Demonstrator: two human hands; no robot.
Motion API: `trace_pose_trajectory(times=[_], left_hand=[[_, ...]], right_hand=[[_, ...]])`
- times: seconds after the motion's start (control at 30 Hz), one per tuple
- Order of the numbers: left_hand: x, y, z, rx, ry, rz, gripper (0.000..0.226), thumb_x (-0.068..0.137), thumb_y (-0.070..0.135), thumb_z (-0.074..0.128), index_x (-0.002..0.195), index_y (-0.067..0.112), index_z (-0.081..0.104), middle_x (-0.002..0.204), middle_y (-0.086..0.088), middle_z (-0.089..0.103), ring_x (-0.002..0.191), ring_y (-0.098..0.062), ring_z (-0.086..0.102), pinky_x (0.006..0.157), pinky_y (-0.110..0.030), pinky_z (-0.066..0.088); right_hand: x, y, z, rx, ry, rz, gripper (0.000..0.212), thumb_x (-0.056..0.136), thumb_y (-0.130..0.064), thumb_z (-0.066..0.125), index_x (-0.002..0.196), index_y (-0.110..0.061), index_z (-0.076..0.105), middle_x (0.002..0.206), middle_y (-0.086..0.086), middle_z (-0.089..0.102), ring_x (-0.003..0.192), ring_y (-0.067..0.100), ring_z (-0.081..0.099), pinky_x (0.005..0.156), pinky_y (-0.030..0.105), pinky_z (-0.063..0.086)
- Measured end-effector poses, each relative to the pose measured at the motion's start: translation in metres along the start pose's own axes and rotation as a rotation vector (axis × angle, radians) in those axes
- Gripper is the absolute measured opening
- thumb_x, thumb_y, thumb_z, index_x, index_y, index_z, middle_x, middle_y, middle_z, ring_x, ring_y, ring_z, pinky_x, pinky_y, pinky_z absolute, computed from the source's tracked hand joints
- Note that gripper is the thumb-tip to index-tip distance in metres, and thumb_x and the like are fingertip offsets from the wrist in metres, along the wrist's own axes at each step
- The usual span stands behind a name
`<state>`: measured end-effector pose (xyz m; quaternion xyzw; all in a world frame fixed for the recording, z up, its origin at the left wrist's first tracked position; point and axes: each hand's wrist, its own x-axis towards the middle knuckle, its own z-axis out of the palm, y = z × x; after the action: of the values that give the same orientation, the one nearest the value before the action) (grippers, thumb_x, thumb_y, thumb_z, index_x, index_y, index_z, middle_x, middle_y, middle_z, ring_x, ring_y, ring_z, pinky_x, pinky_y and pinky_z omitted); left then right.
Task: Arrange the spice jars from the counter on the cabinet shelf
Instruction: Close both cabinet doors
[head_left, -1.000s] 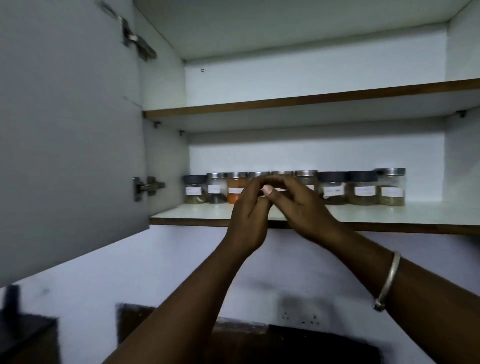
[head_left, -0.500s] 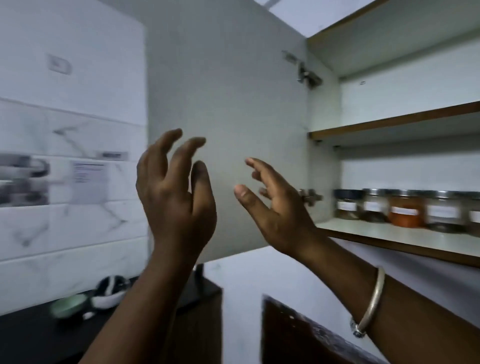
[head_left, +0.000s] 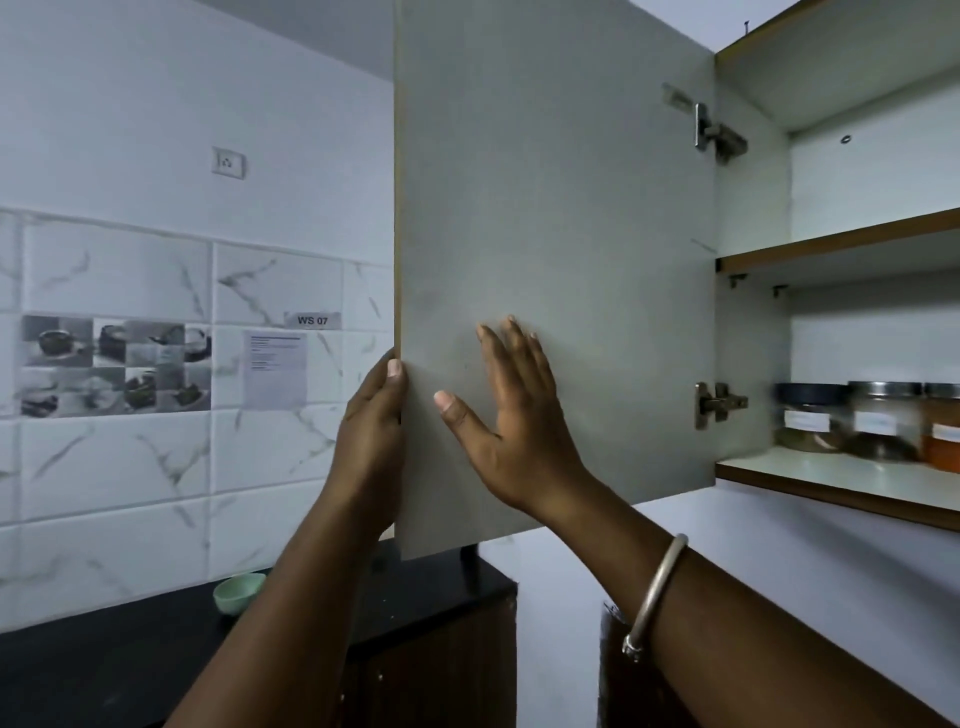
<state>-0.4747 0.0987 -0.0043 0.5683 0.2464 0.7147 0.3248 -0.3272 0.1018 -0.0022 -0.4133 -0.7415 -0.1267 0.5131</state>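
A: What do we hold?
B: Our left hand (head_left: 371, 431) grips the door (head_left: 545, 182) edge; our right hand (head_left: 511, 410) lies flat on it, fingers straight.
A: The jars (head_left: 878, 426)?
B: Right of the door, on the shelf (head_left: 831, 480).

This is a kitchen: marble-veined wall tiles (head_left: 119, 457) run behind a black tabletop (head_left: 130, 639) with a small green bowl (head_left: 239, 592) on it. A wall cabinet (head_left: 753, 312) has its door (head_left: 545, 182) open, and labelled spice jars (head_left: 883, 428) are lined up on its lower shelf (head_left: 831, 483). A tag (head_left: 312, 320) reading "WS 07", a sheet (head_left: 117, 366) of black-and-white cookware photos and a printed notice (head_left: 275, 369) stuck to the tiles suggest a numbered workstation, not a private home.
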Motion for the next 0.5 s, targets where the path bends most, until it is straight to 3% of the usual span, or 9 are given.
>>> trace_pose_trajectory(times=[0.17,0.27,0.37,0.43,0.5], left_hand=[[-0.035,0.019,0.009,-0.192,-0.201,-0.009,0.040,0.110,0.029,0.037,0.135,0.038,0.067,0.135,0.002,0.072,0.121,-0.021,0.070,0.094,-0.039,0.060],[-0.067,0.033,0.031,-0.236,-0.274,0.109,0.040,0.101,0.024,0.047,0.125,0.039,0.074,0.130,0.005,0.074,0.119,-0.016,0.071,0.086,-0.022,0.059],[-0.094,0.047,0.067,-0.302,-0.433,0.214,0.041,0.093,0.019,0.058,0.121,0.043,0.076,0.128,0.006,0.075,0.120,-0.015,0.071,0.089,-0.020,0.057],[-0.104,0.053,0.095,-0.277,-0.578,0.314,0.048,0.093,0.023,0.058,0.138,0.037,0.066,0.141,0.005,0.068,0.134,-0.018,0.061,0.104,-0.028,0.052],[-0.110,0.055,0.131,-0.231,-0.660,0.393,0.062,0.094,0.026,0.055,0.155,0.032,0.046,0.158,0.008,0.051,0.151,-0.021,0.041,0.120,-0.044,0.038]], right_hand=[[-0.023,-0.017,-0.022,0.118,0.101,0.012,0.086,0.090,-0.071,0.047,0.163,-0.034,0.018,0.174,-0.007,-0.003,0.161,0.014,-0.009,0.130,0.044,0.013],[-0.046,-0.024,-0.049,0.262,0.178,0.014,0.090,0.082,-0.075,0.053,0.160,-0.044,0.017,0.173,-0.018,0.000,0.160,0.004,-0.005,0.130,0.042,0.016],[-0.071,-0.017,-0.093,0.456,0.227,0.022,0.087,0.079,-0.064,0.067,0.152,-0.055,0.022,0.170,-0.021,0.015,0.158,0.000,0.014,0.127,0.044,0.027],[-0.086,-0.006,-0.125,0.595,0.221,0.010,0.088,0.080,-0.048,0.071,0.157,-0.041,0.029,0.168,-0.011,0.030,0.156,0.010,0.029,0.123,0.050,0.034],[-0.104,0.005,-0.162,0.636,0.203,-0.043,0.084,0.085,-0.033,0.066,0.160,-0.021,0.031,0.161,-0.004,0.044,0.150,0.018,0.041,0.119,0.051,0.041]])
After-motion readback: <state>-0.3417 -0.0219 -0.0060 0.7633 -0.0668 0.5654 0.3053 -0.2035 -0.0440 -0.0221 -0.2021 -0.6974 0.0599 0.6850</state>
